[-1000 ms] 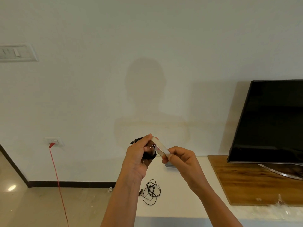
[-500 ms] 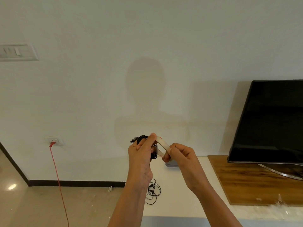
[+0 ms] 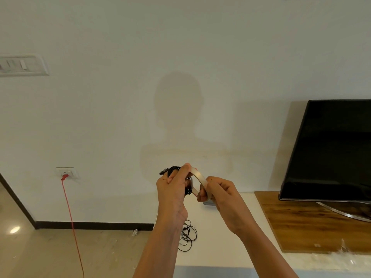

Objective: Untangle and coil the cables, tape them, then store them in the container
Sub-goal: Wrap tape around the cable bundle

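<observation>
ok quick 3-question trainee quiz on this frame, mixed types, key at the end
1. True or false: the tape strip runs from the left hand to the right hand.
2. Where is the loose tangled cable? A) lying on the white table; B) held in the right hand; C) hanging from the left hand.
3. Fill in: the coiled cable gripped by the left hand is ___ in colour.

Key: 1 true; 2 A; 3 black.
</observation>
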{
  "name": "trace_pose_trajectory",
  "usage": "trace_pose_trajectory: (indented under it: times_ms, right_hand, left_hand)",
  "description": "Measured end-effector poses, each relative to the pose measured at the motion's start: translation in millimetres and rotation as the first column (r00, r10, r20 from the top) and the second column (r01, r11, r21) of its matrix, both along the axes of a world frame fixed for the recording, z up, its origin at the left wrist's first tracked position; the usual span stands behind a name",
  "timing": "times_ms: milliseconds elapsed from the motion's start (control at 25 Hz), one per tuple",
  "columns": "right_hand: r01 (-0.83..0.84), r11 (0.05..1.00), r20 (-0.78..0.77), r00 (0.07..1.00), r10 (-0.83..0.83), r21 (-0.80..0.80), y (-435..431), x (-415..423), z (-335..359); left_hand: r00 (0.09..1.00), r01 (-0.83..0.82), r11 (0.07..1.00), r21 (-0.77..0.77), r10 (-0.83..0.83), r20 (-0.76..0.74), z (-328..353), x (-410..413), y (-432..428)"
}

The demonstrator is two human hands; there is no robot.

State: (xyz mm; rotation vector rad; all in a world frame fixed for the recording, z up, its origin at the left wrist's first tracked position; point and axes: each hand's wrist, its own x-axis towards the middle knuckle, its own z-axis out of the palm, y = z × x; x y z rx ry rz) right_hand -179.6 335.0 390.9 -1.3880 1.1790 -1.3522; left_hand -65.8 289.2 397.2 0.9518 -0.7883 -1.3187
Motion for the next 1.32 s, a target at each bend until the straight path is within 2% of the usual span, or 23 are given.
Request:
trace_pose_trajectory:
  times_ms: [400,640,880,1080,1200,1320]
  right_hand:
    - [-0.027,0.999,-0.013,1.0,0.027,-0.032,-1.7,0.0,-2.2]
    - [-0.017,1.0,0.081,0.997,0.018,-0.012,0.0,2.5,-4.7]
    - [0.036,0.998,0.045,0.998,-0.034,-0.043,-0.7,1.1,0.0]
    - [-0.023,0.997,0.028,0.999,0.026,-0.076,0.2,-0.9,-2.8]
    - [-0.048,0.997,-0.035,0.998,0.046,-0.053,-0.9,-5.7,-3.2]
    - [-0.062,0.997,-0.155,0.986,0.054,-0.048,-1.4,-14.3,0.4]
  left_hand:
    - [0.999,-0.005,0.999,0.051,0.007,-0.046,0.4,0.2,1.3]
    - [1.0,-0.022,0.999,0.029,0.022,0.02,2.2,1.0,1.8]
    - [0.994,0.032,0.999,-0.006,-0.031,0.109,0.3,2.3,4.4]
    - [0.993,0.024,1.0,0.016,-0.025,0.116,-2.6,5.3,2.2]
    - [0.968,-0.04,0.998,-0.041,0.049,0.247,-3.3,10.0,5.2]
    - [0.853,-0.149,0.958,-0.247,0.251,0.458,0.1,21.8,12.4]
